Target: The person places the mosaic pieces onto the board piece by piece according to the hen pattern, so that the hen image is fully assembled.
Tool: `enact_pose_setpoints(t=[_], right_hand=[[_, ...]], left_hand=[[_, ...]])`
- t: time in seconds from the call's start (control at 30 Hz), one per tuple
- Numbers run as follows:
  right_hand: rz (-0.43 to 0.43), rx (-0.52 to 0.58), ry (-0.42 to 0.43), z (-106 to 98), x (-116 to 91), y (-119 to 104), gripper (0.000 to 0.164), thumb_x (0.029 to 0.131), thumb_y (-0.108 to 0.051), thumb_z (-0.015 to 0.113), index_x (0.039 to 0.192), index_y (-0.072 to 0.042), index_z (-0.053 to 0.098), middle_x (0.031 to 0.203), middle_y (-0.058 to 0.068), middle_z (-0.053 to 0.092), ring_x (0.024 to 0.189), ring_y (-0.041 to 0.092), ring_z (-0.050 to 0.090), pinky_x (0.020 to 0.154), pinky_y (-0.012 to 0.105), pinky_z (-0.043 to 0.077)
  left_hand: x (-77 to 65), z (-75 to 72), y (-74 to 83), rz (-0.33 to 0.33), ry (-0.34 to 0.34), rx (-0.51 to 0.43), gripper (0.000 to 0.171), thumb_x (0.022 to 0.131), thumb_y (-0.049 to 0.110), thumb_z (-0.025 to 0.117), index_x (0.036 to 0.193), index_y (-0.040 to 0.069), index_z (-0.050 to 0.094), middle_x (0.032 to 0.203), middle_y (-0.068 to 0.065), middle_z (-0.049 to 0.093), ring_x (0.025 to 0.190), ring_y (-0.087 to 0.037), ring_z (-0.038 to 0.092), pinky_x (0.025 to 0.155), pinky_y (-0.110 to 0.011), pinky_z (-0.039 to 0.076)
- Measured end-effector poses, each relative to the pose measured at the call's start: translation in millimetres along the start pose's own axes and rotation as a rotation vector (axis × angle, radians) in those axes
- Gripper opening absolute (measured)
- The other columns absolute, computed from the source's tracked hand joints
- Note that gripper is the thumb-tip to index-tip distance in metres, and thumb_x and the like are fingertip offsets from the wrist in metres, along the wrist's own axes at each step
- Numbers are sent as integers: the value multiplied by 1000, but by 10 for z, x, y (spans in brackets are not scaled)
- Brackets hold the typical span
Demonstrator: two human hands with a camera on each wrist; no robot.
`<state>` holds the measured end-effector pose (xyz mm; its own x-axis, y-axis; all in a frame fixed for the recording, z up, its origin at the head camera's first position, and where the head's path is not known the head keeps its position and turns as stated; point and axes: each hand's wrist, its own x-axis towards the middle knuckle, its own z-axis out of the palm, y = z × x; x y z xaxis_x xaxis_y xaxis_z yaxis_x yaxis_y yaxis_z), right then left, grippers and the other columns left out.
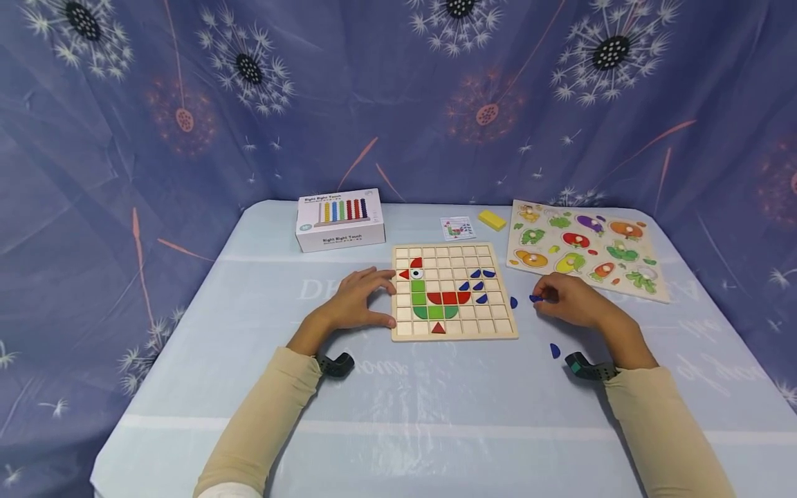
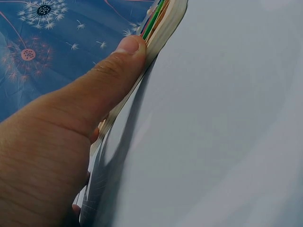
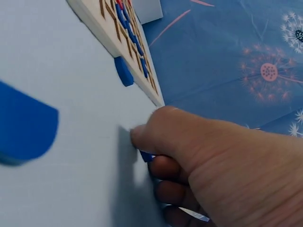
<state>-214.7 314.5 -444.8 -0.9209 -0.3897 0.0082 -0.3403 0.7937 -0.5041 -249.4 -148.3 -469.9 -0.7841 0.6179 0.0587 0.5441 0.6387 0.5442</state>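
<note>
A square wooden grid board (image 1: 440, 290) carries colored pieces laid out like a bird: a red crest, a white eye tile, green and red body tiles, and several blue pieces at the right. Along its left edge rests my left hand (image 1: 359, 302), thumb and fingers spread apart; in the left wrist view the thumb (image 2: 116, 66) touches the board's side. Right of the board, my right hand (image 1: 571, 299) pinches a blue half-round piece (image 1: 535, 298) between thumb and fingers, mostly covered in the right wrist view. Another blue piece (image 1: 513, 302) lies by the board's right edge, and one more (image 1: 555, 351) lies nearer me.
Behind the board stand a white toy box (image 1: 340, 238), a small picture card (image 1: 457, 228) and a yellow block (image 1: 492, 220). A vegetable puzzle board (image 1: 588, 249) lies at the back right, just beyond my right hand. A patterned curtain hangs behind the table.
</note>
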Motion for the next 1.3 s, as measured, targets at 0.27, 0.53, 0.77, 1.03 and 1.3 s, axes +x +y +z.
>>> enact_pose_setpoints(t=[0.27,0.53,0.77,1.03,1.3], right_hand=[[-35,-31,34,31,16,20,14,87,-7,79,95,-9,68,85,-2,61,79,17,54,70,32,48],[-45,-49,59,75,103,-24,13,86,-8,80,95,-9,70,82,-3,62,76,17,54,68,31,48],[-65,7,40,119,301,-165,10,88,-9,77,95,-8,70,80,-3,61,72,17,54,63,32,47],[-64,45,28,220,494,-274,9,90,-12,77,94,-9,70,78,-2,59,71,18,52,60,30,45],[-34,89,9,283,628,-325,9,92,-14,75,92,-10,68,77,1,57,68,18,52,57,29,43]], left_hand=[[-10,-19,23,7,4,-7,59,75,53,87,119,25,60,159,1,39,150,-35,20,118,-58,11],[-9,-34,40,8,4,-14,60,74,53,87,119,25,60,159,1,39,150,-36,19,118,-59,11],[-8,-23,25,5,2,-16,59,74,54,87,119,26,60,160,1,39,150,-35,19,118,-58,10],[-5,-10,14,20,1,-17,59,75,55,86,119,25,60,159,1,39,150,-36,20,117,-59,11],[-12,-25,21,15,3,-16,58,75,54,86,118,26,60,160,1,39,150,-36,20,117,-59,11]])
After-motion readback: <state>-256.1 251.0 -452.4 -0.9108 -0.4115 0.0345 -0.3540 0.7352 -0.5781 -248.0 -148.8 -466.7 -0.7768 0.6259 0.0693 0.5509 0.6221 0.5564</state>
